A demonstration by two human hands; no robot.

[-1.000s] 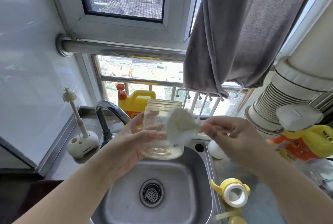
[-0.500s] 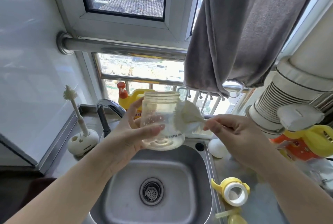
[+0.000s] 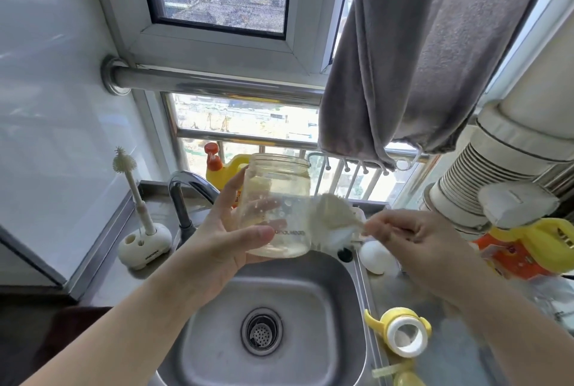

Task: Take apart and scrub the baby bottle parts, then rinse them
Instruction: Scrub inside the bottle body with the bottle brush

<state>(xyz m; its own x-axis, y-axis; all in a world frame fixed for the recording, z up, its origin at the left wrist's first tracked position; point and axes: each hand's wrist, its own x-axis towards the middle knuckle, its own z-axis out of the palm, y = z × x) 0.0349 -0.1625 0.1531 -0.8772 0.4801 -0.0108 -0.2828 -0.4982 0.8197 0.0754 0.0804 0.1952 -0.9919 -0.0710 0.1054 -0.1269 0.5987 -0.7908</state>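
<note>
The clear, wide-mouthed plastic bottle body (image 3: pixel 277 205) was held upright above the stainless steel sink (image 3: pixel 217 348), mouth up. The left hand (image 3: pixel 217 249) gripped it, thumb across the front near the base and the other fingers wrapped round the back wall. The right hand (image 3: pixel 413 239) pinched the thin handle of a pale, fluffy sponge brush (image 3: pixel 329 218), whose blurred head pressed against the bottle's outer right side.

Empty and thin-walled, the bottle body looked light and fairly stiff, though droplets on its wall suggested it was wet and probably slippery with suds. A full wrap round the middle, as the left hand had it, seemed the safest hold; a fingertip pinch at the threaded rim would likely slip. The brush head looked soft and would give way under pressure, so the force had to come through its handle.

Small grey lettering ran across the bottle's lower wall, seen reversed through the plastic and too small to read. The white brush stand (image 3: pixel 144 244) on the tabletop to the left bore a tiny dark mark, also unreadable. The yellow handled collar ring (image 3: pixel 403 333) lay on the tabletop to the right of the sink, apart from the bottle. The yellow detergent jug with a red cap (image 3: pixel 222 168) stood behind the tap; its label was hidden.
</note>
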